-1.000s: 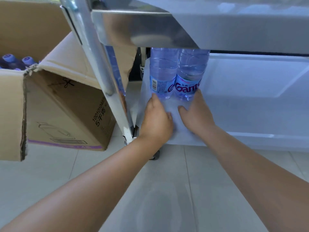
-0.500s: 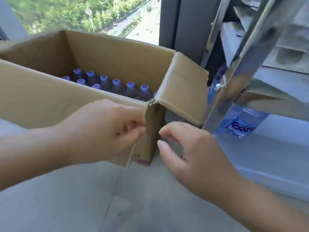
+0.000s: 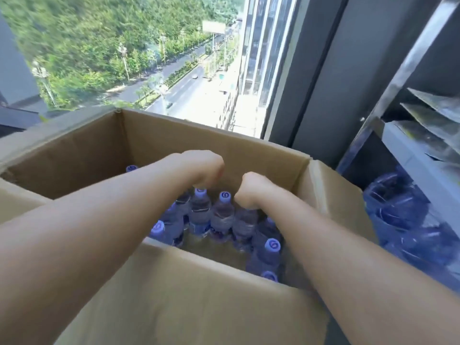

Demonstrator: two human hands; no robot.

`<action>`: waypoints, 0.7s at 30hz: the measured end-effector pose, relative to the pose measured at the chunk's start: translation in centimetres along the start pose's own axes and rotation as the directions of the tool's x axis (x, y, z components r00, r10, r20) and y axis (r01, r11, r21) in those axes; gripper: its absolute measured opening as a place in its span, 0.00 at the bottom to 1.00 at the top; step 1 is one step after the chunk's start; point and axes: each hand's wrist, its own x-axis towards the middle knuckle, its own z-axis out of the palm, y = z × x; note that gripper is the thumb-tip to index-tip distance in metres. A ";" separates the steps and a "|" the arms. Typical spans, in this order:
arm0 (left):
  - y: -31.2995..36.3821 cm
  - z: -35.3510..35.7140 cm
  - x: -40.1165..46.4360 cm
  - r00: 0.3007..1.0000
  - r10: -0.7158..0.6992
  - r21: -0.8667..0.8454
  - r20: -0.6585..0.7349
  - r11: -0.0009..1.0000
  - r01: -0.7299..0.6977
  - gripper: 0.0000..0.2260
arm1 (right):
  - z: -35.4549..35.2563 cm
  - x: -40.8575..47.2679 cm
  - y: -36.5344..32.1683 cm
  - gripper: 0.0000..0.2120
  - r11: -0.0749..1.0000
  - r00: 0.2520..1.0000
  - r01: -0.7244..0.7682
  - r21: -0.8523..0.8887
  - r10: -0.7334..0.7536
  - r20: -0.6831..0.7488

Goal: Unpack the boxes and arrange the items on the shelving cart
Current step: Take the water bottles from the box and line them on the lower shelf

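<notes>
Purple-capped clear plastic water bottles fill the open brown cardboard box; left hand and right hand, fingers curled over bottle tops, must lift them toward the steel shelving cart

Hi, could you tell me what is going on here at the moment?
A person is unpacking water bottles from an open cardboard box. Both hands are down inside it: the left hand over one bottle's top, the right hand on a neighbouring one. Several purple-capped bottles remain. Some bottles already sit on the shelving cart.
</notes>
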 end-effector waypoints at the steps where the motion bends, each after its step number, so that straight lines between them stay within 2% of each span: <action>1: -0.3 0.0 1.3 1.000 -0.003 0.042 -0.005 0.999 0.004 0.04 | 1.1 1.9 -0.3 0.20 0.998 0.998 -0.058 -0.008 0.059 0.037; 4: -0.7 1.4 5.2 1.000 0.011 0.042 -0.015 0.999 -0.010 0.06 | 4.2 6.7 -0.4 0.28 0.974 0.978 -0.211 0.084 0.209 0.024; 5: -0.6 2.3 6.2 0.999 0.035 0.038 0.001 0.999 -0.035 0.06 | 4.9 7.4 -0.1 0.28 0.973 0.977 -0.212 0.091 0.213 -0.008; 7: -0.2 4.5 7.3 0.995 0.083 0.015 0.054 0.996 -0.084 0.14 | 5.8 8.0 1.1 0.27 0.982 0.985 -0.161 0.095 0.166 -0.040; 10: 0.2 7.6 9.6 0.983 0.134 -0.066 0.122 0.990 -0.127 0.25 | 7.1 9.3 3.4 0.21 0.982 0.992 -0.129 0.138 0.129 0.008; 12: 1.1 9.1 10.2 0.980 0.141 -0.099 0.144 0.987 -0.127 0.23 | 7.6 9.5 4.1 0.13 0.977 0.991 -0.129 0.169 0.131 -0.005; 13: 1.6 9.6 10.4 0.980 0.144 -0.094 0.138 0.987 -0.132 0.21 | 7.7 9.5 4.1 0.12 0.977 0.991 -0.122 0.172 0.128 -0.027; 16: 2.7 9.6 10.6 0.985 0.137 -0.017 0.105 0.991 -0.136 0.17 | 7.3 9.7 3.8 0.18 0.983 0.991 -0.127 0.133 0.133 -0.032; 21: 3.4 8.4 9.7 0.964 0.209 0.112 0.165 0.967 -0.229 0.11 | 6.7 9.5 3.7 0.24 0.990 0.990 -0.138 0.030 0.138 0.000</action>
